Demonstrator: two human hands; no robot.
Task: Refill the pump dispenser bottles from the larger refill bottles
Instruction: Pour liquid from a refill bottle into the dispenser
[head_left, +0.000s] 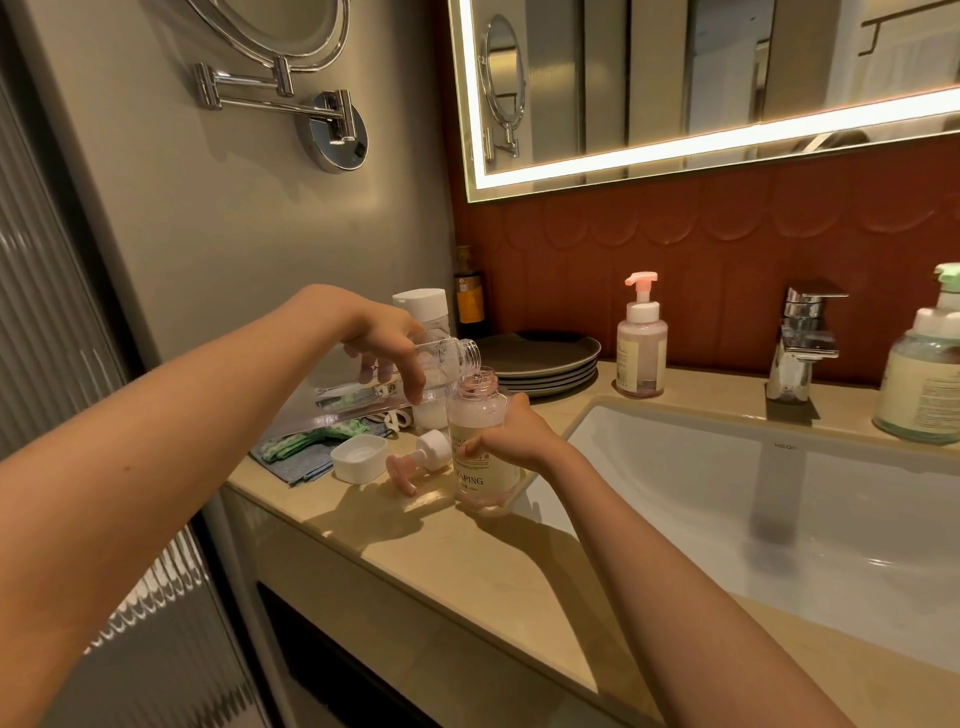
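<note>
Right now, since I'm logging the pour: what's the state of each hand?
Left hand: grips the clear refill bottle, tipped sideways to pour.
Right hand: grips the pink dispenser bottle, upright with its pump off.

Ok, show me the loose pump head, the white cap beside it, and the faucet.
loose pump head (434, 450), head view, on its white collar.
white cap (359, 454), head view, on its open inside.
faucet (792, 364), head view, on its chrome body.

Bare left hand (387, 340), right hand (511, 441), forearms (208, 405)
</note>
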